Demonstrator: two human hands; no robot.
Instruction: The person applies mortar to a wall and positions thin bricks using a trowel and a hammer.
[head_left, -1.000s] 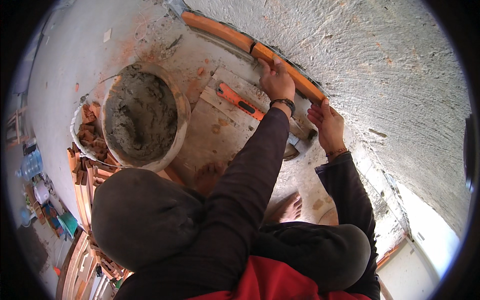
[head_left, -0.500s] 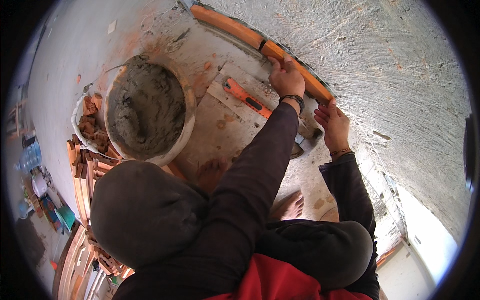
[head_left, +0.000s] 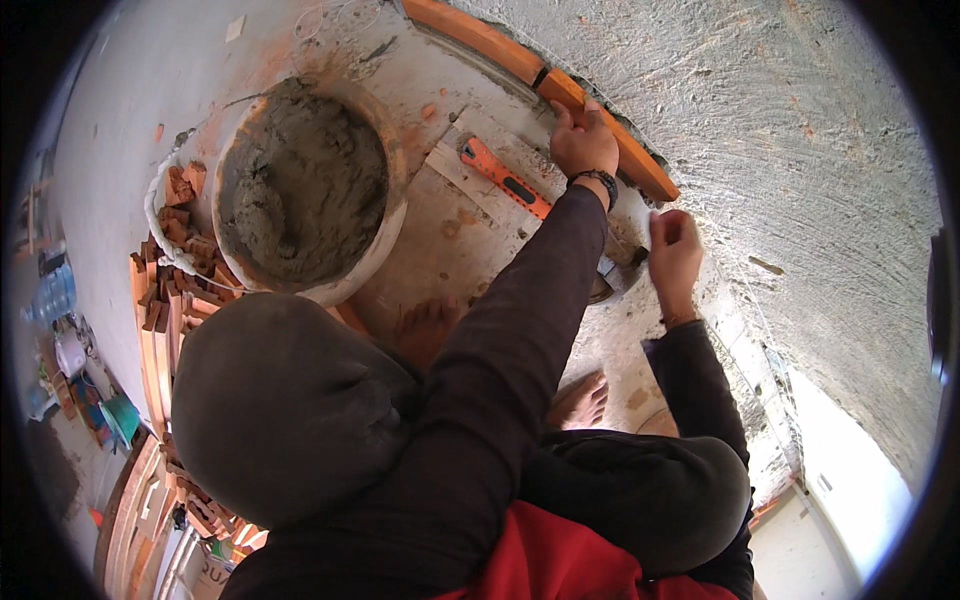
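A narrow orange-brown skirting tile [head_left: 645, 165] stands along the foot of the rough grey wall, end to end with another orange-brown strip [head_left: 480, 38] farther left. My left hand [head_left: 585, 145] grips its upper edge, with thumb and fingers near the middle. Just off the tile's near end is my right hand [head_left: 675, 255], its fingers curled together in a pinch. Whatever those fingers may hold is too small to make out. An orange tool with a black inset [head_left: 505, 178] lies on a pale board left of my left wrist. Below that wrist is a partly hidden metal tool [head_left: 603, 280].
A round tub [head_left: 397, 215] of wet grey mortar stands to the left. Beside it are a white-rimmed container [head_left: 152, 205] of broken reddish pieces and a stack of orange-brown strips [head_left: 155, 340]. A thin string runs along the wall [head_left: 800, 180]. My bare feet are on the floor below.
My right hand has let go of the tile's near end and drawn slightly back, its fingers now curled. My left hand stays on the tile. The whole view has shifted a little.
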